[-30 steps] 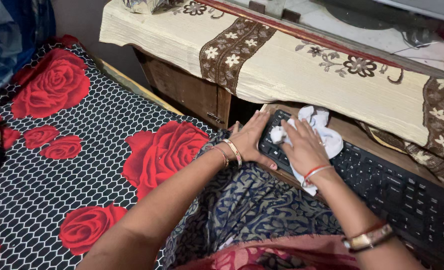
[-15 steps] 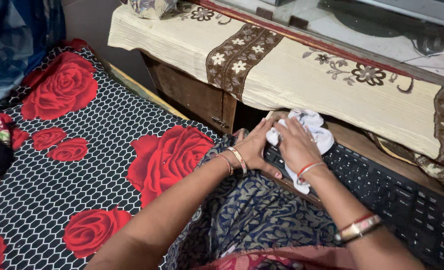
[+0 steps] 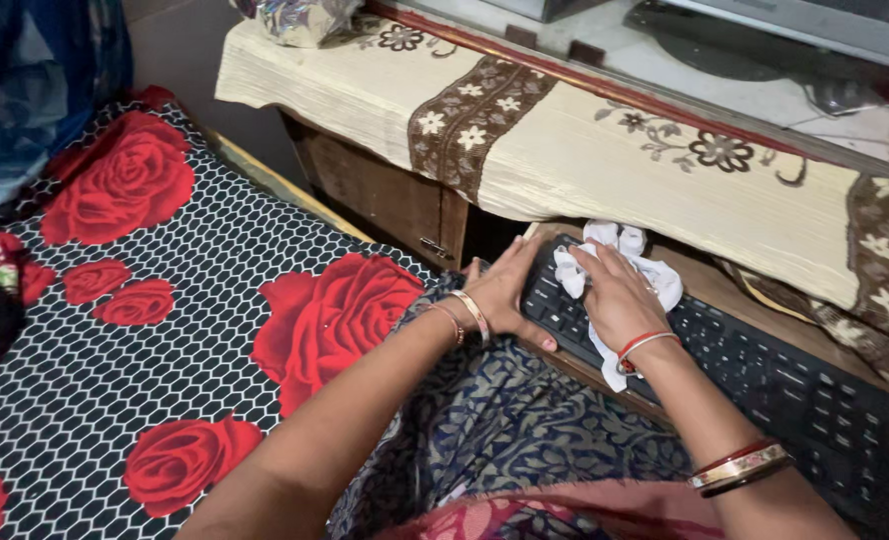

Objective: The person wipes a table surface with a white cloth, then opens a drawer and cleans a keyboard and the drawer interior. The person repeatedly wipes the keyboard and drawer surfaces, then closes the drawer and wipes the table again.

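A black keyboard [image 3: 765,380] lies on a pull-out wooden tray under the desk. My left hand [image 3: 505,290] grips the keyboard's left end, fingers over its edge. My right hand [image 3: 620,295] presses a crumpled white cloth [image 3: 655,275] flat onto the keys near that left end; the cloth sticks out above the fingers and below the wrist. Bangles sit on both wrists.
A cream desk cover with brown floral bands [image 3: 565,140] hangs over the desk front above the keyboard. A wooden cabinet [image 3: 385,190] stands beneath at left. A bed sheet with red roses [image 3: 165,300] fills the left side. A patterned blue garment [image 3: 505,420] covers my lap.
My right hand with the cloth slid left to the keyboard's end, then back a little to the right. The left hand kept its hold on the keyboard's left end.
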